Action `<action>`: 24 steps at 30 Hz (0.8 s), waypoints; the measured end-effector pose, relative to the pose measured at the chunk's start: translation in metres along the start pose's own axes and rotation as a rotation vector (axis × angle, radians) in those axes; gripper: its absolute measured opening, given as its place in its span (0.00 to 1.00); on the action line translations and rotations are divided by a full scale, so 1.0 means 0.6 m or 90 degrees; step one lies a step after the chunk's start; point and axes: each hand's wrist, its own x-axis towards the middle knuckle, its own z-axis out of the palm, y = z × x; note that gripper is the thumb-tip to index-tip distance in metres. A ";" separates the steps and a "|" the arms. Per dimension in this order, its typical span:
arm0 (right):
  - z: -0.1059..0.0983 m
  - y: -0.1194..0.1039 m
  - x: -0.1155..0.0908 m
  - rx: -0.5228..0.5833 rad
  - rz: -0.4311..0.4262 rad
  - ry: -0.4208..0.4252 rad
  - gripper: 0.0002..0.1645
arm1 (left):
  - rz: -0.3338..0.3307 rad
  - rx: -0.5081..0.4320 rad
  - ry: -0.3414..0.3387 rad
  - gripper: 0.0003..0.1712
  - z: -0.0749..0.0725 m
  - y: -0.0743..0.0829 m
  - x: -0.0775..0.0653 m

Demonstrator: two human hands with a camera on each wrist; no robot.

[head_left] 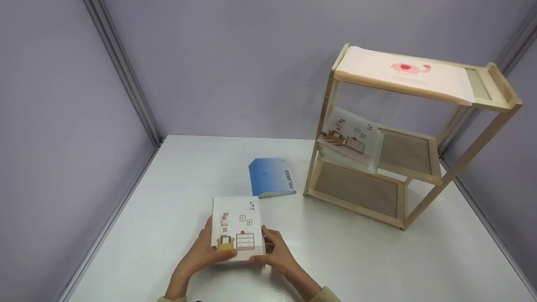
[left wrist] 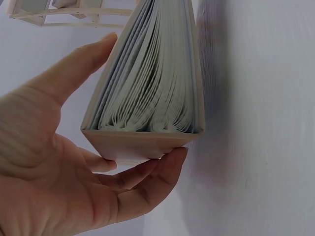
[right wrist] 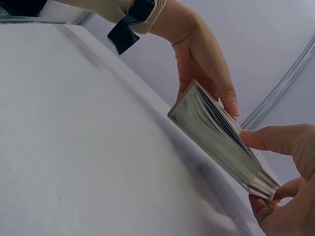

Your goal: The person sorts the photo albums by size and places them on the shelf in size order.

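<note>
A thick hardcover photo album (head_left: 233, 228), white with printed drawings of a chair, a chest of drawers and pictures, is held low above the front of the table. My left hand (head_left: 203, 251) grips its left side, thumb over the cover and fingers around the spine. On the opposite side my right hand (head_left: 279, 253) pinches the album, its thumb on the front corner. The left wrist view shows the page edges (left wrist: 147, 83) slightly fanned between the covers. In the right wrist view both hands hold the album (right wrist: 216, 142) at its two sides, tilted.
A blue-and-white item marked POLAROID (head_left: 272, 178) lies just beyond the album. At the right stands a wooden shelf rack (head_left: 428, 205). A white cloth or sheet with a red elephant (head_left: 413, 69) covers its top, and a similar printed album (head_left: 352, 138) leans on its middle shelf.
</note>
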 end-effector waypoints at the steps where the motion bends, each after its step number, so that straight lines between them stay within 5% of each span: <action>1: -0.002 -0.001 0.000 -0.002 -0.002 0.001 0.59 | 0.002 -0.002 -0.004 0.72 0.001 0.001 0.001; 13: -0.023 -0.004 0.002 -0.009 -0.029 0.005 0.61 | 0.067 -0.036 -0.055 0.81 0.010 0.000 0.006; 24: -0.036 -0.006 0.001 -0.033 -0.044 0.024 0.62 | 0.092 -0.033 -0.060 0.83 0.014 0.009 0.013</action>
